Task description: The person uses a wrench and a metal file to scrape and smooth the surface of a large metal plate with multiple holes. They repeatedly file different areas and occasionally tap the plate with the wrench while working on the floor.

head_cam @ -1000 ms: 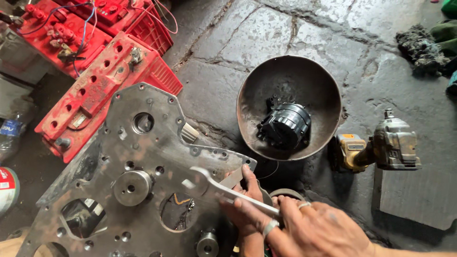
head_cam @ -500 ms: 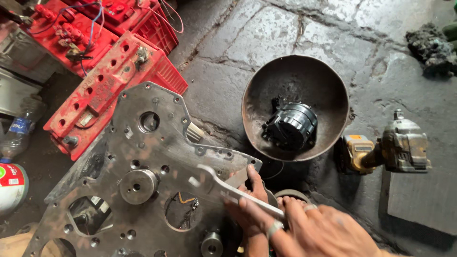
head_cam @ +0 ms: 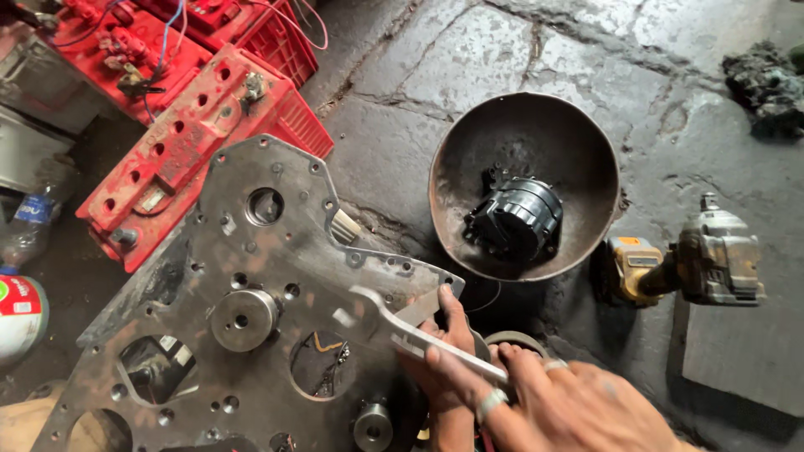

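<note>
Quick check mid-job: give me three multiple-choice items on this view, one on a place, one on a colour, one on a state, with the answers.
1. Where is the black part?
A. in the bowl
B. on the plate
C. on the crate

2. What colour are the crates?
A. blue
B. red
C. green

3. What is the wrench's state?
A. lying loose on the floor
B. hanging from the drill
C. gripped in hand over the plate

Answers: 1 A, it sits inside the bowl's rim. 2 B, both crates are red. 3 C, the right hand and left hand close on its handle.
</note>
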